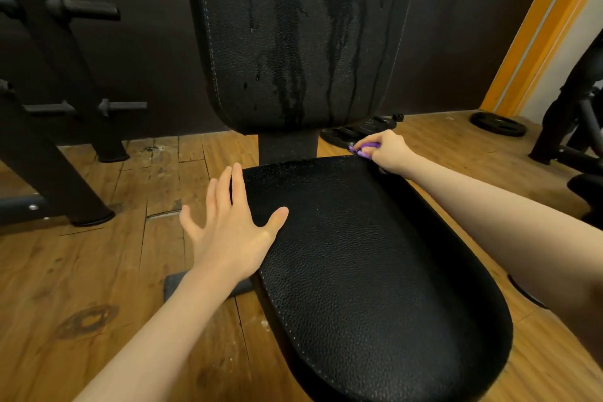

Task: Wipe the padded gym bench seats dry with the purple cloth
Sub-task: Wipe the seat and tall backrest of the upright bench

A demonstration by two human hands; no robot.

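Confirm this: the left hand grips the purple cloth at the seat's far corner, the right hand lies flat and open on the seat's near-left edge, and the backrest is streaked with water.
The hands are swapped. In the head view, the right hand grips the purple cloth at the seat's far corner, and the left hand lies flat and open on its left edge. The backrest is indeed streaked with water.

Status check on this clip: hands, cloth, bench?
Right hand grips purple cloth at seat far corner. Left hand open, flat. Backrest streaked wet. Nothing blocking.

Pebbled black leather-look seat pad [375, 254], slightly glossy; wet-streaked backrest [293, 36] alike; soft purple cloth [365, 148]; worn, cracked wooden floor [98, 271]; matt black metal rack [65, 127].
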